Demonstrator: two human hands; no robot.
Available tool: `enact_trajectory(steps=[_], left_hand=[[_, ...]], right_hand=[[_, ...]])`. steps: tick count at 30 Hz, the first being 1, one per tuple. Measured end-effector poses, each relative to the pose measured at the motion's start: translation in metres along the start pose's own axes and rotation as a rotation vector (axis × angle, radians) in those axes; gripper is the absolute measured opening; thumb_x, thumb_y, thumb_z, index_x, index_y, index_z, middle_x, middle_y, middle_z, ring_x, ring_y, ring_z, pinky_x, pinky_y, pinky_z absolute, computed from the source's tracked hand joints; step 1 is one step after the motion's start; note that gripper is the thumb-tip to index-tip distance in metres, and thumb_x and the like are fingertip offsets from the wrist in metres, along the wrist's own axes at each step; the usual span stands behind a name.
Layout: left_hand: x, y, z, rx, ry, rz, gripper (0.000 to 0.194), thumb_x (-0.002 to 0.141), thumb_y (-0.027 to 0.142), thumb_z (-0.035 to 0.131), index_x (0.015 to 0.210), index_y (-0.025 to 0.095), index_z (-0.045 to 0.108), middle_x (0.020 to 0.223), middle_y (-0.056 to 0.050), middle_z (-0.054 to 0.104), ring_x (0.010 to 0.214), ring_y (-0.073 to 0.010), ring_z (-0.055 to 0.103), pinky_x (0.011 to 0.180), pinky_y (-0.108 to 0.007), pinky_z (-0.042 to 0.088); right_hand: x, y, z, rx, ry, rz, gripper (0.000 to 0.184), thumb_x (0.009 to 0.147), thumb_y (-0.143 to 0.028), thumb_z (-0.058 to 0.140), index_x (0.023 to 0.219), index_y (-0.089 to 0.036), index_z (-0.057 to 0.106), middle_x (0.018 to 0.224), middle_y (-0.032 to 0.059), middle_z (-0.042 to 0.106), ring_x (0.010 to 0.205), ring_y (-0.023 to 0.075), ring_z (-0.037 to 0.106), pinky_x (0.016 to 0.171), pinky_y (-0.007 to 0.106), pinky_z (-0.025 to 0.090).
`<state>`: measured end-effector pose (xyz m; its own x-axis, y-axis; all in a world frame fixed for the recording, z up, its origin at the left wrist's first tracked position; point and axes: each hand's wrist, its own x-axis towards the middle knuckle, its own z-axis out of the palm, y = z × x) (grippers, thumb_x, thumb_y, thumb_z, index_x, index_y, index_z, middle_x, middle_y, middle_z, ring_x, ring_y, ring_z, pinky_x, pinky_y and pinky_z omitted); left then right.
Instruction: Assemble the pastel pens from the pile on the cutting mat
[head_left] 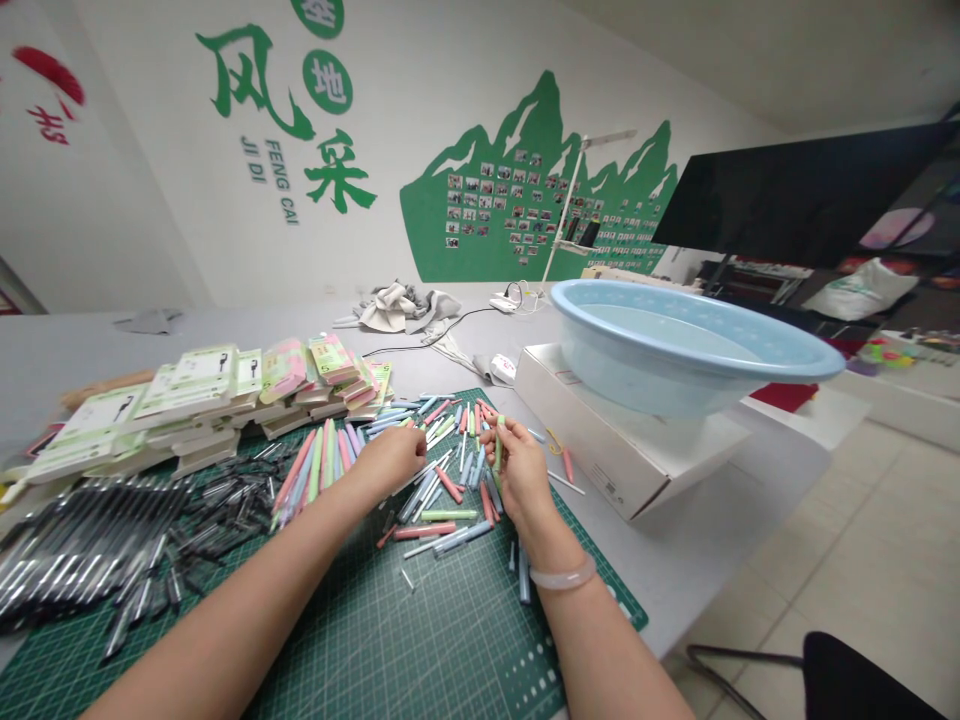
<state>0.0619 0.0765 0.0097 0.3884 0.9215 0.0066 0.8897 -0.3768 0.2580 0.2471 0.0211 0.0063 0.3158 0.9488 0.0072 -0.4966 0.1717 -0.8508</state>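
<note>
My right hand (pixel 519 470), with a pale bracelet on the wrist, grips a light green pen barrel (pixel 499 442) upright between thumb and fingers. To its left, my left hand (pixel 396 458) is closed over the edge of a loose pile; whatever its fingers hold is hidden. The pile has pink, blue and green pen barrels (pixel 448 484) with thin white refills among them, on a green cutting mat (pixel 375 630). Beside my left forearm, a bundle of pastel pens (pixel 319 462) lies side by side.
Black pens (pixel 90 540) and loose black caps (pixel 232 500) cover the mat's left. Stacked pen boxes (pixel 202 380) stand behind them. At right, a blue basin (pixel 675 350) sits on a white carton (pixel 585 430). Crumpled cloth (pixel 405 305) and a cable lie at the back.
</note>
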Motion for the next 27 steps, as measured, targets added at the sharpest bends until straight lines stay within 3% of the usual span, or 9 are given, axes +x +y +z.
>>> enact_trajectory(steps=[11,19,27], left_hand=[[0.045,0.007,0.005,-0.018,0.03,0.114,0.016,0.069,0.02,0.059,0.076,0.023,0.073,0.083,-0.003,0.071,0.078,-0.0187,0.062,0.069,-0.025,0.041],[0.052,0.037,0.02,-0.031,0.033,0.296,0.018,0.069,0.017,0.061,0.079,0.025,0.073,0.077,0.0,0.071,0.073,-0.0159,0.062,0.065,-0.022,0.041],[0.063,0.055,0.032,0.054,0.12,0.476,0.026,0.078,0.014,0.054,0.094,0.025,0.071,0.094,-0.005,0.066,0.092,-0.0192,0.059,0.077,-0.026,0.043]], right_hand=[[0.006,-0.006,-0.006,0.07,0.057,-0.008,0.015,0.063,-0.025,0.067,0.073,-0.015,0.06,0.055,-0.0002,0.06,0.043,0.0072,0.044,0.038,0.018,0.025],[0.009,-0.006,-0.01,0.095,0.092,-0.015,0.013,0.063,-0.021,0.065,0.074,-0.014,0.06,0.054,-0.0001,0.06,0.043,0.007,0.045,0.039,0.017,0.027],[0.009,-0.006,-0.011,0.098,0.085,-0.025,0.015,0.063,-0.022,0.065,0.074,-0.014,0.06,0.055,-0.0008,0.059,0.043,0.0075,0.045,0.04,0.018,0.027]])
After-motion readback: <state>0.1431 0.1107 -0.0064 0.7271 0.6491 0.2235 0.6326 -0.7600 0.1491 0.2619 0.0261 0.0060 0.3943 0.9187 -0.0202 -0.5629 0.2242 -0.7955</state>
